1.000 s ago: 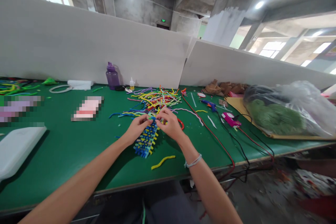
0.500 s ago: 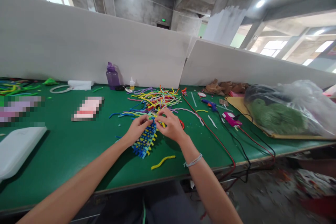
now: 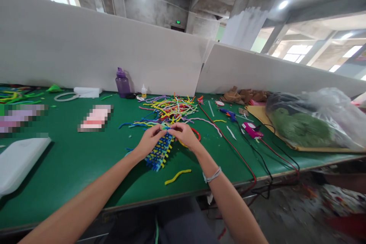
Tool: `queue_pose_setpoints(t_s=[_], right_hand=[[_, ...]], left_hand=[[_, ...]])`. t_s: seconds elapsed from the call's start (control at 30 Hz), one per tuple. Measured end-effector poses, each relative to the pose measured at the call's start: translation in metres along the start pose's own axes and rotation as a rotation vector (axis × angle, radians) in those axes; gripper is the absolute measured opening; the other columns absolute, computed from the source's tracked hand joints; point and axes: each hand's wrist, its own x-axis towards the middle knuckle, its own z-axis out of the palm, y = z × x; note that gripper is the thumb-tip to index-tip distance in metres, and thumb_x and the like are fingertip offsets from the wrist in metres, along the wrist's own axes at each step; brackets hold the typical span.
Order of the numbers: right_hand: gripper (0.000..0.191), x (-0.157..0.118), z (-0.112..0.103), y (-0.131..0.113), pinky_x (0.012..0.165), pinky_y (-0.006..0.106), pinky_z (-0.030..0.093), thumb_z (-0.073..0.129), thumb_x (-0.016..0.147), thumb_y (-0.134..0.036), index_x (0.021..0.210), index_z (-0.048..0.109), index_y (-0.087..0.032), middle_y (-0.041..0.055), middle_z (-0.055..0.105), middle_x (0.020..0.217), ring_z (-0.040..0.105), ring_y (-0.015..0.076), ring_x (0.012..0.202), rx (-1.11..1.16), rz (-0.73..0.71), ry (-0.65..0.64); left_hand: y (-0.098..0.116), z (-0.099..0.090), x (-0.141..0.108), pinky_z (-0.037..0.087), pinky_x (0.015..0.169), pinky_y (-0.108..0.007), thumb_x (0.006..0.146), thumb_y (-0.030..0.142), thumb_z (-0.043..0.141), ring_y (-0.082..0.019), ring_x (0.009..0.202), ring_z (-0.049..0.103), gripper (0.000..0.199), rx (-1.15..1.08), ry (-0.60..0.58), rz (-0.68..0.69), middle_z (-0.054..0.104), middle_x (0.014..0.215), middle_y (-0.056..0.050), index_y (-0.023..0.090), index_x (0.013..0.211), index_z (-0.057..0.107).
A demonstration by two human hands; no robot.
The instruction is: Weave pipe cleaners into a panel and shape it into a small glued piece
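Observation:
A blue and yellow woven piece (image 3: 160, 152), made of fuzzy strips, hangs below my hands over the green table. My left hand (image 3: 150, 139) pinches its upper edge between thumb and fingers. Close beside it, my right hand (image 3: 183, 135) grips the same edge, fingertips pressed together; the exact strip between them is too small to make out. Just behind lies a tangled pile of coloured fuzzy strips (image 3: 174, 108). Partly hidden by my right hand is a red ring-shaped handle (image 3: 198, 134). One loose yellow strip (image 3: 177, 176) lies in front of the weave.
A purple bottle (image 3: 122, 84) and a small glue bottle (image 3: 143, 91) stand by the white partition (image 3: 100, 45). To the right lie a blue glue gun (image 3: 228, 114), a magenta device (image 3: 252, 130) with cords, and a plastic bag of green material (image 3: 303, 126). A white case (image 3: 23, 162) sits at left.
My right hand has lowered and its fingers have come down onto the weave's upper edge. More of the red handle shows. My left hand stays nearly where it was.

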Motion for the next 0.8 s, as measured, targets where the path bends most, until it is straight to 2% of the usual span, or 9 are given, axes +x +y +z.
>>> queue_pose_setpoints(t_s=[0.27,0.5,0.67,0.8], right_hand=[[0.015,-0.0016,0.0001,-0.0052,0.061,0.024,0.042,0.055,0.072,-0.029,0.077,0.059,-0.016,0.001,0.059,0.073,0.054,0.0133,0.069,-0.115,-0.063,0.063],[0.014,-0.0018,0.0004,-0.0055,0.059,0.023,0.044,0.055,0.072,-0.031,0.077,0.055,-0.018,-0.0007,0.056,0.071,0.052,0.0126,0.066,-0.018,-0.034,0.057],[0.009,-0.0012,0.0005,-0.0044,0.052,0.021,0.041,0.055,0.07,-0.028,0.071,0.052,-0.019,-0.003,0.05,0.063,0.048,0.0103,0.059,0.058,0.006,0.046],[0.008,-0.0016,0.0013,-0.0058,0.048,0.02,0.041,0.055,0.069,-0.027,0.071,0.052,-0.02,-0.0037,0.048,0.062,0.046,0.0099,0.055,0.158,0.078,0.03]], left_hand=[[0.002,0.001,-0.0004,0.027,0.053,-0.023,0.078,0.037,0.051,-0.01,0.056,0.033,0.027,-0.046,-0.017,-0.008,0.036,0.058,0.004,0.016,0.063,0.045],[-0.0006,0.0017,0.0001,0.031,0.054,-0.022,0.079,0.039,0.051,-0.011,0.058,0.038,0.024,-0.056,-0.032,0.001,0.043,0.062,0.004,0.016,0.07,0.05],[0.0015,0.002,-0.0006,0.033,0.058,-0.023,0.08,0.037,0.052,-0.011,0.062,0.042,0.022,-0.077,-0.069,0.01,0.049,0.069,0.003,0.016,0.086,0.054],[0.0031,0.0031,-0.0007,0.033,0.056,-0.022,0.079,0.037,0.052,-0.011,0.061,0.042,0.022,-0.149,-0.071,-0.023,0.048,0.066,0.003,0.016,0.085,0.055]])
